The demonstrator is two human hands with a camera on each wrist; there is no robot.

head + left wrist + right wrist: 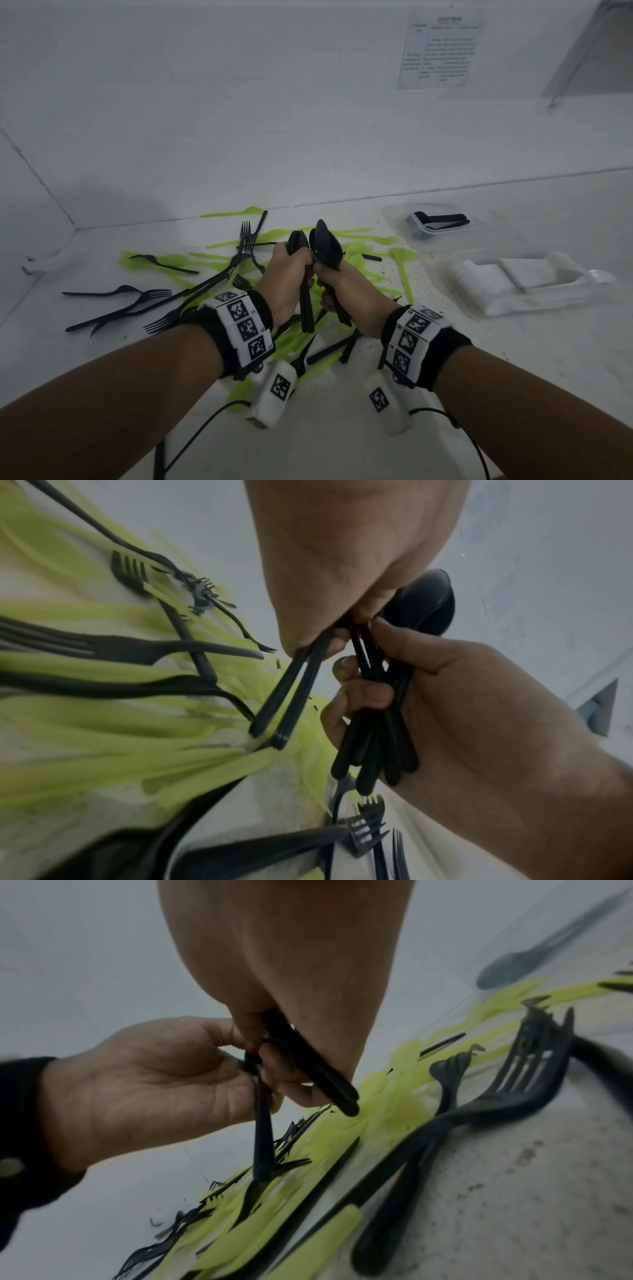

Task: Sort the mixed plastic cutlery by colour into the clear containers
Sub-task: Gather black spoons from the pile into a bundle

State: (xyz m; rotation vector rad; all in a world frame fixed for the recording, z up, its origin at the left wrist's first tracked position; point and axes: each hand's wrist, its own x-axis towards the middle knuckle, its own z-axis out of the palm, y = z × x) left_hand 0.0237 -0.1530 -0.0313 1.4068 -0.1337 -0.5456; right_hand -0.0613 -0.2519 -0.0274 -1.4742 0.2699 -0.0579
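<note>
Black plastic spoons (325,245), bowls up, handles bunched in both fists

Bare white test booth, plain white walls (205,102), taped printed sheet (442,51)

Forearms: bare, no sleeves.
Left wristband (239,329): black, white blocks with square black-and-white markers.
Right wristband (421,346): same build.
Camera housings (274,394): white, marker-tagged, under each wrist.
Cables (191,442): thin, black.
</note>
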